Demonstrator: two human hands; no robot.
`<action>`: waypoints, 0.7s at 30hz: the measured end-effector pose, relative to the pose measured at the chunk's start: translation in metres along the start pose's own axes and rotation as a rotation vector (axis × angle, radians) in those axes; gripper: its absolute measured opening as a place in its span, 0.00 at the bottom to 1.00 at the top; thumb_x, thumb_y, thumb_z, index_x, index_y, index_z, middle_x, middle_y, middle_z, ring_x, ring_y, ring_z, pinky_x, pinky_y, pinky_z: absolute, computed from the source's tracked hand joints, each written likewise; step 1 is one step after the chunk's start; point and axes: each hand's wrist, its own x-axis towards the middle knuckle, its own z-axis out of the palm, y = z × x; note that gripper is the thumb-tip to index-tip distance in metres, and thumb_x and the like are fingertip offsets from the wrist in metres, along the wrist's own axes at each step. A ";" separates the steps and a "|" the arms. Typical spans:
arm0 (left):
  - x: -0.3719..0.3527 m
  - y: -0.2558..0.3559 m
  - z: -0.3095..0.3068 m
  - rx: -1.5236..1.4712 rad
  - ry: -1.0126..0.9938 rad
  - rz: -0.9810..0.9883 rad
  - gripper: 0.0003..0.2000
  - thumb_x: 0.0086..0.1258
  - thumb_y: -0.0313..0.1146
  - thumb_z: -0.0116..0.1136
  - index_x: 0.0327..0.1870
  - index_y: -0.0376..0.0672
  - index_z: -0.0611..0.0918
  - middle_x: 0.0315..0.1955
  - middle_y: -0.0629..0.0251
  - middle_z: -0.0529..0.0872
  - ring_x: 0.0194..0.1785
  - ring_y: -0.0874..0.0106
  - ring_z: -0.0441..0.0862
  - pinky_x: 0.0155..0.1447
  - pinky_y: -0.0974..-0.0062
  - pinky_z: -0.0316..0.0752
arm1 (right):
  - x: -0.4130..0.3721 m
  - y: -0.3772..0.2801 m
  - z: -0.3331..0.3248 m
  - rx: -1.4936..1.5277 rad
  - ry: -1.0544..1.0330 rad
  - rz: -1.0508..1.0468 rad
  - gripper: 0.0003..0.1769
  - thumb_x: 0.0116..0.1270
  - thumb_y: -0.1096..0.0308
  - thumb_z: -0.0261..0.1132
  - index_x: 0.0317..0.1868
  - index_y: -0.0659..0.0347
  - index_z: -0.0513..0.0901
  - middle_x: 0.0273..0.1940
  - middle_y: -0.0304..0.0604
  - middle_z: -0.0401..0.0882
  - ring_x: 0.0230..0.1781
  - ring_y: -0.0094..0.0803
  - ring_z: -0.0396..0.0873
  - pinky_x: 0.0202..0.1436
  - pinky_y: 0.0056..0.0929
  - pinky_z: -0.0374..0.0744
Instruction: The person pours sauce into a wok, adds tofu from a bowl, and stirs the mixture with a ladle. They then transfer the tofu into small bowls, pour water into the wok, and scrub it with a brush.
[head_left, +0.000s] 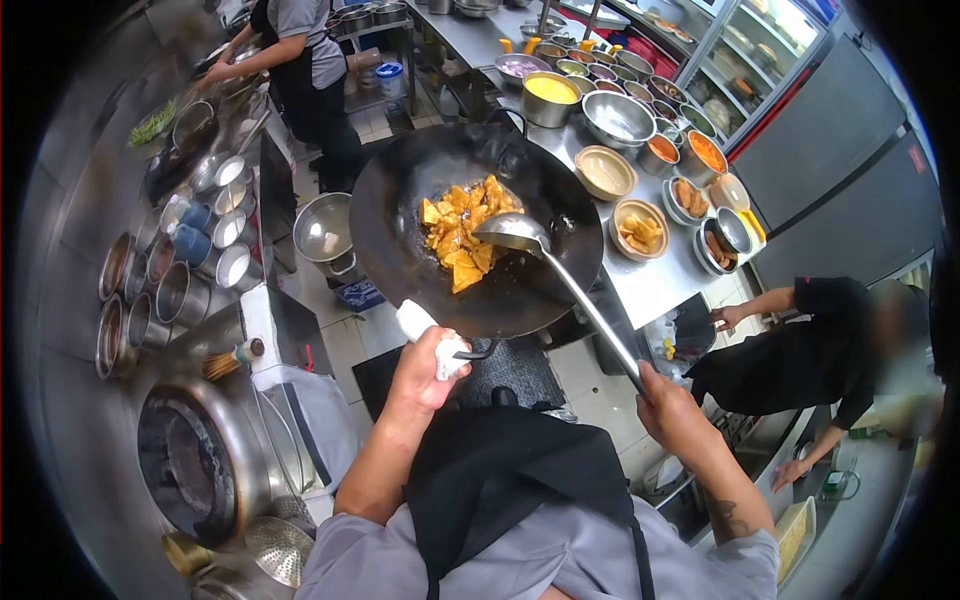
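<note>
My left hand (428,366) is closed on a white cloth (418,322) wrapped round the near handle of a large black wok (540,290). Golden-brown food pieces (460,235) lie in a heap in the wok, with some steam above them. In my right hand (675,405) is the long handle of a metal ladle (512,231). The ladle's bowl rests at the right side of the food, hiding part of it. The wok is held in front of me, over the floor and beside the steel counter's edge.
A steel counter (645,270) holds bowls and a clay pot (640,230) of food. At left are sauce pots (240,268) and a wok burner (190,460). A metal pot (324,232) stands beyond the wok. One co-worker (300,70) is at upper left, another (790,345) at right.
</note>
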 end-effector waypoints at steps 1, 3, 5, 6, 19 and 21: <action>0.000 0.000 -0.001 -0.003 0.000 0.001 0.03 0.63 0.29 0.55 0.33 0.41 0.77 0.25 0.59 0.82 0.29 0.67 0.81 0.25 0.71 0.73 | 0.001 0.000 -0.001 0.009 -0.006 -0.005 0.30 0.61 0.77 0.61 0.64 0.71 0.63 0.41 0.62 0.77 0.38 0.58 0.79 0.40 0.46 0.78; 0.001 -0.001 -0.002 -0.009 0.004 0.002 0.03 0.63 0.29 0.55 0.33 0.41 0.77 0.25 0.59 0.82 0.29 0.67 0.81 0.25 0.71 0.73 | 0.004 -0.001 -0.003 -0.030 -0.018 -0.019 0.30 0.61 0.76 0.60 0.64 0.73 0.62 0.40 0.63 0.77 0.36 0.59 0.78 0.37 0.47 0.78; 0.002 -0.003 -0.004 -0.013 0.009 0.000 0.03 0.63 0.29 0.55 0.33 0.40 0.77 0.25 0.59 0.81 0.29 0.67 0.81 0.24 0.71 0.72 | 0.009 -0.003 0.000 -0.007 -0.018 -0.027 0.29 0.62 0.75 0.60 0.63 0.74 0.63 0.37 0.62 0.77 0.33 0.56 0.79 0.35 0.47 0.78; 0.002 -0.003 -0.002 -0.001 0.011 0.010 0.03 0.64 0.29 0.55 0.34 0.40 0.76 0.25 0.59 0.81 0.29 0.67 0.81 0.24 0.71 0.72 | 0.014 -0.002 0.006 0.037 -0.012 -0.029 0.28 0.63 0.75 0.60 0.63 0.73 0.63 0.34 0.60 0.77 0.31 0.54 0.79 0.33 0.45 0.78; 0.010 -0.008 -0.011 0.004 0.096 0.022 0.04 0.65 0.29 0.54 0.36 0.40 0.74 0.24 0.61 0.79 0.26 0.68 0.79 0.23 0.71 0.72 | 0.053 -0.033 0.017 1.244 -0.521 0.522 0.19 0.67 0.73 0.58 0.58 0.65 0.71 0.25 0.35 0.71 0.14 0.21 0.71 0.16 0.19 0.70; 0.008 -0.007 -0.013 0.001 0.100 0.010 0.04 0.65 0.29 0.55 0.35 0.41 0.74 0.24 0.61 0.80 0.27 0.68 0.80 0.23 0.71 0.72 | 0.056 -0.039 0.009 1.339 -0.564 0.543 0.18 0.67 0.73 0.58 0.57 0.64 0.72 0.25 0.35 0.71 0.14 0.20 0.71 0.16 0.19 0.70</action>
